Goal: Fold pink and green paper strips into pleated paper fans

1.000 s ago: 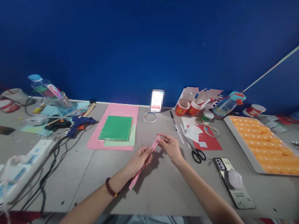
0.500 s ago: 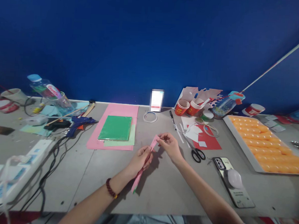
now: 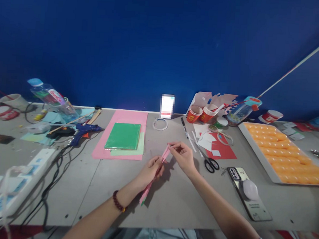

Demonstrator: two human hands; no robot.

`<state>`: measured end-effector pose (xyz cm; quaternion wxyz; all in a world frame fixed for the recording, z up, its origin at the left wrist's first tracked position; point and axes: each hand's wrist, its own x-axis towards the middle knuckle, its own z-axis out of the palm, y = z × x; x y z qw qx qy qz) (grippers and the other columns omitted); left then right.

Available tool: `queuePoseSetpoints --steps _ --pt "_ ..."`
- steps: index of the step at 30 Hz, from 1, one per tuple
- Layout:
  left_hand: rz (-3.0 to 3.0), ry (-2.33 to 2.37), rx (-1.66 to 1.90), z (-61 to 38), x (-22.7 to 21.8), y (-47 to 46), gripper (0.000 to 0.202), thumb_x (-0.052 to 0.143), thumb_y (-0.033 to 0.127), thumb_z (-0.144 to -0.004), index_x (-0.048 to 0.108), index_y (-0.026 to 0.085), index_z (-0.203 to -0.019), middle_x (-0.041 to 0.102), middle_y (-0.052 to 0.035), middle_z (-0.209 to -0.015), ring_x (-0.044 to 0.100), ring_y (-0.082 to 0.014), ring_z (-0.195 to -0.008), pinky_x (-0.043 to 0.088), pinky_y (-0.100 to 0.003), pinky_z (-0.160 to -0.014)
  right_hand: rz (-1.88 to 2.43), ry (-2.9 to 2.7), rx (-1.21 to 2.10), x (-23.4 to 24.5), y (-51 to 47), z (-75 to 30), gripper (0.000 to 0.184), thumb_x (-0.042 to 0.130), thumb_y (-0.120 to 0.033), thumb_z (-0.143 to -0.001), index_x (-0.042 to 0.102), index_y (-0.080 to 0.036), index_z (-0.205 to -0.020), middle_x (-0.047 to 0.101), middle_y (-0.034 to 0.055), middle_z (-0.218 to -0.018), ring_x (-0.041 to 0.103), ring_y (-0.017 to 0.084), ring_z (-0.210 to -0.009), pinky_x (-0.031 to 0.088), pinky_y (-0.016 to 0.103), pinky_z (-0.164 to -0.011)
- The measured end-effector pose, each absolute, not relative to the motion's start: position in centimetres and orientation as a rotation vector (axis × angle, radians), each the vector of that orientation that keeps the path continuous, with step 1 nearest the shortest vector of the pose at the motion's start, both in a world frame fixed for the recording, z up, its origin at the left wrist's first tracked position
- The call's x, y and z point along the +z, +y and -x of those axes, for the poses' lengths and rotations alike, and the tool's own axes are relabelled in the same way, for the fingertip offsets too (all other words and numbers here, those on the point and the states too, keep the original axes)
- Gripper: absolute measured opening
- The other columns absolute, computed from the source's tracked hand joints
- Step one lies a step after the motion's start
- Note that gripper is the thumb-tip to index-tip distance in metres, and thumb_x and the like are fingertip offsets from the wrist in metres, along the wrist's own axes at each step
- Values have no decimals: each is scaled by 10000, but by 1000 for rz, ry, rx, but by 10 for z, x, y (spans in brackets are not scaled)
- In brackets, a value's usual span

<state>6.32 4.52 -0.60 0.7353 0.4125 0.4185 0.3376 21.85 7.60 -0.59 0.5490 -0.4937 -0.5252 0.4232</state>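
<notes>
A narrow folded pink paper strip slants above the grey table in front of me. My left hand, with a dark bead bracelet on its wrist, is closed round the strip's middle. My right hand pinches the strip's upper end between thumb and fingers. The strip's lower end shows a green underside and hangs free below my left hand.
A green sheet lies on a pink sheet ahead. Scissors, a phone, a pen, tape ring, red cups and an orange tray sit right. Glue gun, bottle, power strip and cables lie left.
Both hands keep hold of the pink strip; the strip has shifted slightly and my right-hand fingers have worked along its top end. Nothing else on the table has moved.
</notes>
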Motion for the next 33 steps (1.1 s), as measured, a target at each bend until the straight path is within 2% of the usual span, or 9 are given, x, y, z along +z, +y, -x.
queuePoseSetpoints --steps 6,11,14,19,22,26,31,33 --pt "-916 915 720 -60 -5 44 447 508 633 -772 490 187 -799 421 100 -425 215 -28 -270 138 -175 -286 1167 -1216 1041 -3 77 -219 221 708 -373 -710 582 -195 -677 705 94 -860 659 217 -830 504 376 -793" --pt "-929 911 721 -60 -3 44 436 509 621 -777 478 186 -787 428 102 -425 215 -24 -267 146 -168 -280 1133 -1137 1093 -6 81 -218 262 745 -389 -652 578 -186 -653 707 74 -825 667 205 -789 512 359 -760" --pt "-945 937 717 -60 -2 44 415 505 598 -788 473 184 -774 427 103 -428 213 -20 -259 149 -163 -276 1114 -1129 1090 -10 81 -218 239 742 -363 -663 580 -187 -655 706 68 -813 668 198 -782 511 344 -745" --pt "-991 936 768 -61 -6 46 363 504 523 -805 477 170 -724 508 63 -505 381 -37 -297 283 -161 -308 1111 -1190 1042 -13 78 -217 201 714 -340 -707 586 -187 -678 701 72 -836 662 201 -811 507 344 -760" --pt "-963 930 738 -62 -7 47 356 486 521 -811 511 166 -798 493 74 -459 334 -39 -263 247 -161 -283 1118 -1213 1020 -12 76 -215 186 703 -322 -719 581 -187 -682 693 73 -836 653 199 -825 502 341 -759" --pt "-970 920 711 -62 -5 47 449 452 582 -820 532 163 -959 459 96 -397 263 -43 -224 179 -164 -261 1089 -1170 1045 -10 76 -212 182 709 -306 -708 574 -190 -673 675 57 -824 634 176 -795 494 320 -741" --pt "-981 892 802 -62 -12 48 401 485 549 -823 535 152 -851 553 48 -525 413 -48 -292 299 -170 -323 1085 -1100 1164 -9 77 -210 225 730 -329 -677 613 -203 -821 658 32 -862 612 157 -822 485 286 -742" --pt "-984 874 820 -61 -16 48 391 476 538 -833 535 151 -833 572 35 -556 450 -54 -314 324 -174 -344 1138 -1087 1279 -8 77 -210 271 719 -370 -678 635 -196 -868 660 26 -842 613 148 -763 487 274 -695"
